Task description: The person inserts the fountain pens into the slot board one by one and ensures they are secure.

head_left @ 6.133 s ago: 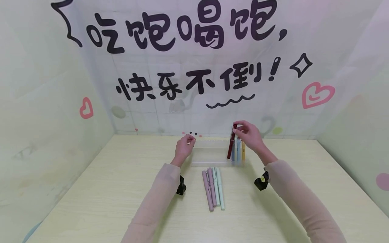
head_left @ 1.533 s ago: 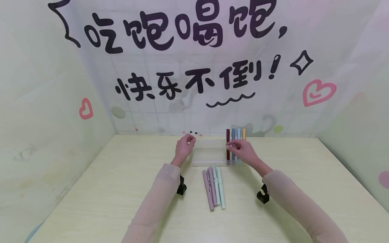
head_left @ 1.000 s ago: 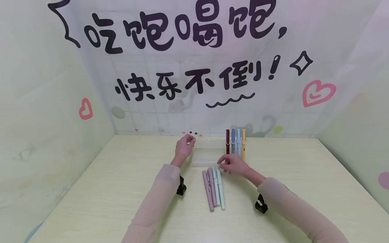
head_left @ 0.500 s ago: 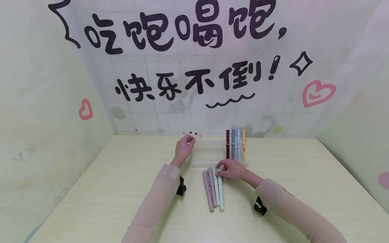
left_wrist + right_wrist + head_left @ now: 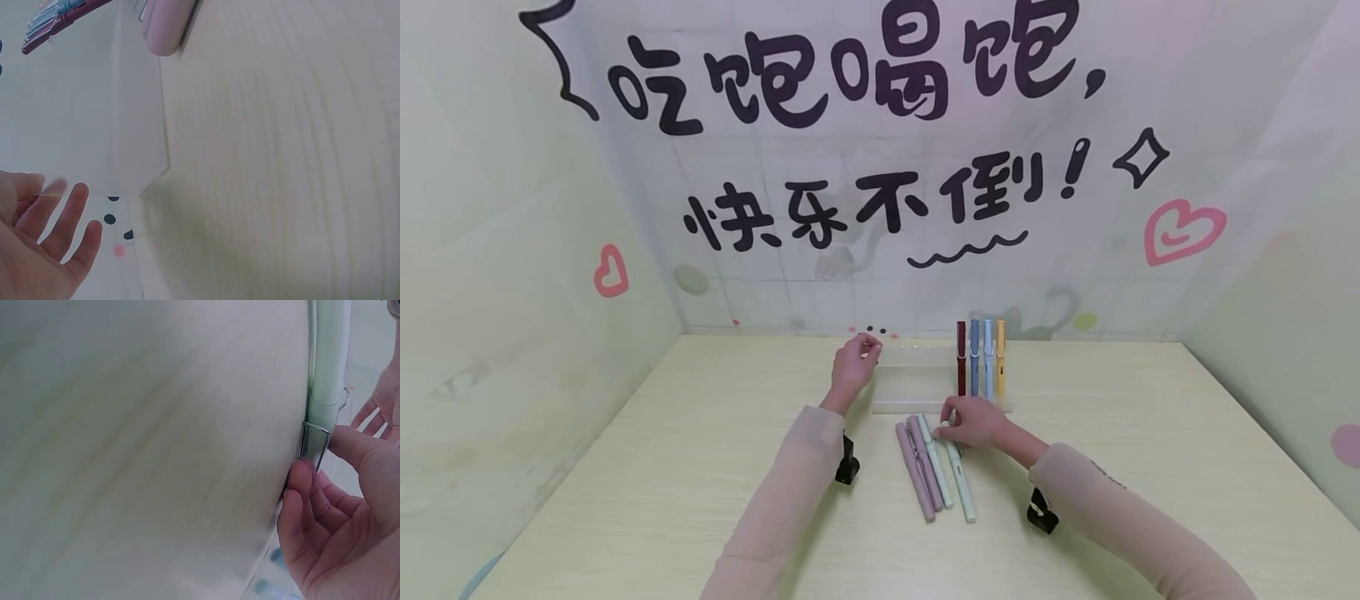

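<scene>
My left hand [image 5: 853,364] pinches the upper left edge of a clear plastic pen rack [image 5: 910,407] between thumb and forefinger. With its fingertips my right hand [image 5: 976,421] pinches the cap end of a mint green pen [image 5: 964,493], which slants across the table just in front of the rack. In the right wrist view, the thumb and fingers lie around this pen's [image 5: 327,369] clip end. Left of it lie a second mint pen [image 5: 937,477] and two mauve pens, one outermost [image 5: 914,475] and one inner [image 5: 927,471], side by side.
Upright at the rack's right end stand a dark red pen [image 5: 961,362], a blue pen [image 5: 975,354], a light blue pen [image 5: 988,358] and a yellow pen [image 5: 1002,354]. Behind the table [image 5: 715,500] hangs a white printed backdrop [image 5: 820,292].
The dark red pen, earlier in my right hand, now stands in the rack. My right hand came down to the pens and swung one mint pen rightward, apart from the others. My left hand stayed.
</scene>
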`<state>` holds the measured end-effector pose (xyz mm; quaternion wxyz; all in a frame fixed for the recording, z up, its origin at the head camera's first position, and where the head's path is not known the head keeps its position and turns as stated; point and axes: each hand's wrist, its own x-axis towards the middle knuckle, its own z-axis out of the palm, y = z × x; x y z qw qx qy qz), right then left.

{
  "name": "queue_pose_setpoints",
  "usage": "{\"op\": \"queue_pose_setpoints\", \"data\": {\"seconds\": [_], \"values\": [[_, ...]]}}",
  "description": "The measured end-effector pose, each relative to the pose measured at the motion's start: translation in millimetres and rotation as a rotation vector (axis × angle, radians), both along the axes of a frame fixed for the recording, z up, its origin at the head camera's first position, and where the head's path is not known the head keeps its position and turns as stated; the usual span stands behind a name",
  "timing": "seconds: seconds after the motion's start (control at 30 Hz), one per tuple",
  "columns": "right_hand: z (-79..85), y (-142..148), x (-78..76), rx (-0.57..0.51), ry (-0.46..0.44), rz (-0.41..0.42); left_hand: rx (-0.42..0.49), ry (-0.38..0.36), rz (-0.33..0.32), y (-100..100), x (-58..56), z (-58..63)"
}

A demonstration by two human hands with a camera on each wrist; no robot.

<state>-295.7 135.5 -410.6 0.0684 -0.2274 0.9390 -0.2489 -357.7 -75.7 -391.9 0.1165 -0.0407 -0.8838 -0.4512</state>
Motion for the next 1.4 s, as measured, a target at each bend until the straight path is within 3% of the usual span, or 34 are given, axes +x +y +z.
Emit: {"op": "queue_pose_setpoints", "data": {"seconds": [0.3, 0.67, 0.87, 1.13, 1.4], "values": [[1.7, 3, 0.2, -0.05, -0.072, 0.005, 0.001, -0.004, 0.002, 0, -1.1, -0.8], [3.8, -4, 1.0, 0.091, 0.103, -0.064, 0.007, -0.008, 0.005, -1, -1.9, -2.0], [9.9, -4, 2.6, 0.044, 0.112, -0.093, -0.001, -0.006, 0.009, -1, -1.5, -1.7], [13.6, 3, 0.9, -0.108, 0.026, -0.094, -0.006, 0.006, 0.004, -1, -0.9, -1.3], [18.5, 12, -0.6, -0.273, -0.147, -0.081, 0.006, 0.03, -0.005, 0, 0.6, -0.2]]}}
